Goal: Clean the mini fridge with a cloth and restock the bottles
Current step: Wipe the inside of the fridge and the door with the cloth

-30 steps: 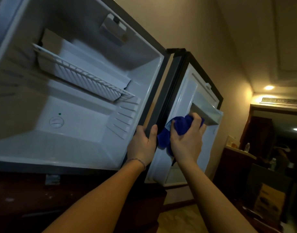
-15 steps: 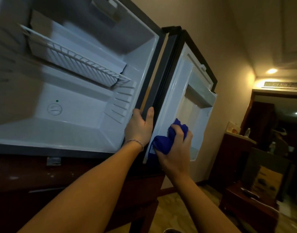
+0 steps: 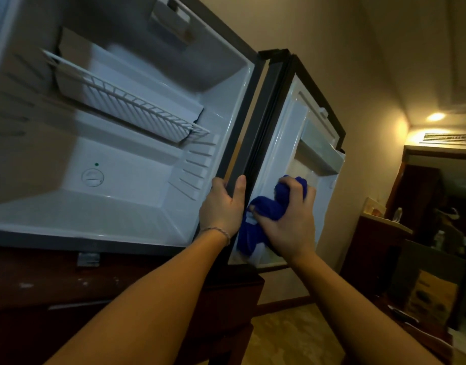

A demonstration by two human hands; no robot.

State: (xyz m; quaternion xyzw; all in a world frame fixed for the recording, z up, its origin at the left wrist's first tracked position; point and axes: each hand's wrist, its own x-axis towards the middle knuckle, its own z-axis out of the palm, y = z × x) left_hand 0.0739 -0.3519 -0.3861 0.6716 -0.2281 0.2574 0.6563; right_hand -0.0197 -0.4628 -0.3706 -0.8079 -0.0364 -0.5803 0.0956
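step: we judge wiping of the mini fridge (image 3: 126,159) door liner, centre-right
left hand (image 3: 222,206): grips the door edge
right hand (image 3: 290,222): clutches the blue cloth (image 3: 263,206) against the liner
next: we expect restocking; no bottles clearly in view

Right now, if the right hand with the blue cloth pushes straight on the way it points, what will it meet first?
Most likely the white inner liner of the fridge door: the right hand presses the blue cloth against it already. Just above sits the door shelf; depth there is unclear.
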